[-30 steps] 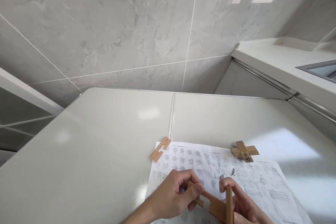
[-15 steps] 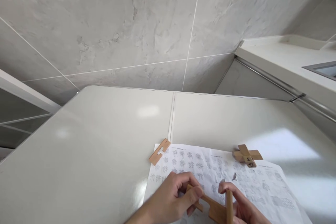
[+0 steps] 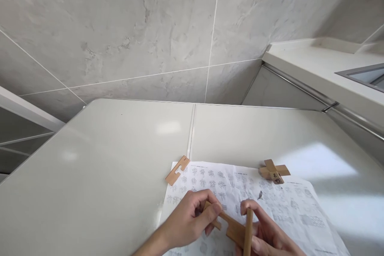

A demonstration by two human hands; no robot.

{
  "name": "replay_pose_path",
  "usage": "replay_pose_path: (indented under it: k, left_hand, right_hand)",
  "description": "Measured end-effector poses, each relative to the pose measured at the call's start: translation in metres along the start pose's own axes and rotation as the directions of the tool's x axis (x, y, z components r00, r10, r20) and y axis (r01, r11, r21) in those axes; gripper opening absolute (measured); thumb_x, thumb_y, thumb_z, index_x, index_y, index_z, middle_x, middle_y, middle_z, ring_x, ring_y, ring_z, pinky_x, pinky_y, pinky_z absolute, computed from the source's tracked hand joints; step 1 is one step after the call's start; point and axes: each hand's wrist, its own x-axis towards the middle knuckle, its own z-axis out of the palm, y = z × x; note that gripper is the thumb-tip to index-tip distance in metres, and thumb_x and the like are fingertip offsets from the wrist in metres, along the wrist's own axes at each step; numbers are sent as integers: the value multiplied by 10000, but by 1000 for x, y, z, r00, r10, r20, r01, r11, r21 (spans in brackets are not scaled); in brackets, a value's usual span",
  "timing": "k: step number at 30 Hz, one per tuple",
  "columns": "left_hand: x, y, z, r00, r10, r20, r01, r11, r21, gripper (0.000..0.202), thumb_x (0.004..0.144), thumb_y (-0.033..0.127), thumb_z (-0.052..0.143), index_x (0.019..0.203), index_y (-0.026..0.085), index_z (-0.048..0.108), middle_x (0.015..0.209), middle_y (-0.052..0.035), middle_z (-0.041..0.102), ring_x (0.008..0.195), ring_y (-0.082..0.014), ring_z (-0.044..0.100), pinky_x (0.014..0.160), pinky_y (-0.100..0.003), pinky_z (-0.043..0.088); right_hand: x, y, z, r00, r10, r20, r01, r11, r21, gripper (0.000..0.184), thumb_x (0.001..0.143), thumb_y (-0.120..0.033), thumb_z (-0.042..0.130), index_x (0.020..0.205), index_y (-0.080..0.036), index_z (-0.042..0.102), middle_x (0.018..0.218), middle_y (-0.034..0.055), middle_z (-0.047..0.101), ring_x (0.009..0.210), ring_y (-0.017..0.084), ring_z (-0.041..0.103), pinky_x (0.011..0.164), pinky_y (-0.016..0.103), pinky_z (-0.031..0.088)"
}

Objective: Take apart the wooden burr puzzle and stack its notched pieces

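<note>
My left hand [image 3: 192, 222] pinches the left end of a flat notched wooden piece [image 3: 231, 228] between thumb and fingers. My right hand [image 3: 267, 236] grips a second wooden piece [image 3: 248, 232] that stands upright and crosses the first one. Both hands hover low over a printed instruction sheet [image 3: 288, 208] on the white table [image 3: 105, 168]. A loose notched wooden piece [image 3: 177, 170] lies at the sheet's top left corner. A small assembled wooden cross [image 3: 273, 172] sits at the sheet's top right.
A seam [image 3: 191, 132] runs down the middle of the table. Grey marble wall tiles rise behind it. A white counter [image 3: 324, 72] with a sunken metal-rimmed opening stands at the right. A dark shelf unit [image 3: 18, 136] is at the left.
The view has shifted slightly, so everything sits a little left and higher. My hands keep their hold on the two crossed wooden pieces; the loose pieces have not moved on the table.
</note>
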Motion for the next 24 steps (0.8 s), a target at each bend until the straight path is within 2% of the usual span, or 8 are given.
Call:
replay_pose_path:
  k: [2,4,8,12,17,21,24]
  left_hand:
    - [0,0,0,1000,-9,-10,9,1000,13,605,1007,770,593,891,177,625,596,51,516,524,-104,510,527,-229,406]
    - [0,0,0,1000,-17,-18,17,1000,24,609,1004,774,594,890,176,620,596,50,511,529,-106,508,527,-230,398]
    - [-1,0,-2,1000,-15,-16,16,999,46,584,1032,746,574,907,178,613,620,47,521,529,-95,463,525,-230,360]
    - [0,1,-2,1000,7,-9,-6,999,52,553,1056,711,566,909,180,607,626,57,498,525,-91,448,521,-232,333]
    - [2,4,0,999,30,-26,-30,1000,2,562,1033,727,598,880,187,594,608,87,420,493,-78,379,507,-235,300]
    - [2,8,3,999,29,-40,-29,1000,-6,545,1034,717,608,880,194,590,577,100,387,489,-83,353,505,-236,282]
    - [1,10,4,999,27,-45,-27,1000,12,534,1050,704,590,882,197,586,557,98,404,484,-84,338,499,-233,275]
  right_hand:
    - [-1,-2,1,999,10,-53,-12,1000,-28,647,950,-613,828,1221,-319,319,878,11,769,542,77,503,569,221,371]
    - [-2,-5,3,996,-5,-90,0,999,-53,624,965,-602,821,1232,-316,336,833,-15,749,519,77,525,559,219,371]
    - [-1,-9,6,997,-48,-53,44,996,-79,596,987,-600,797,1277,-321,358,812,-63,681,432,42,481,501,197,332]
    - [2,-8,5,995,-96,-16,94,989,-113,572,989,-621,780,1289,-329,390,822,-81,639,397,20,448,525,205,379]
    - [2,-11,4,994,-100,-49,90,980,-178,566,993,-647,758,1296,-310,418,848,-60,650,416,29,453,553,225,412]
    - [2,-16,3,992,-122,-27,114,975,-191,502,1039,-604,716,1307,-309,410,832,-56,653,420,37,463,492,198,342]
    - [3,-19,5,991,-131,-24,124,973,-195,479,1056,-578,703,1311,-302,406,844,-50,660,428,38,472,491,200,337]
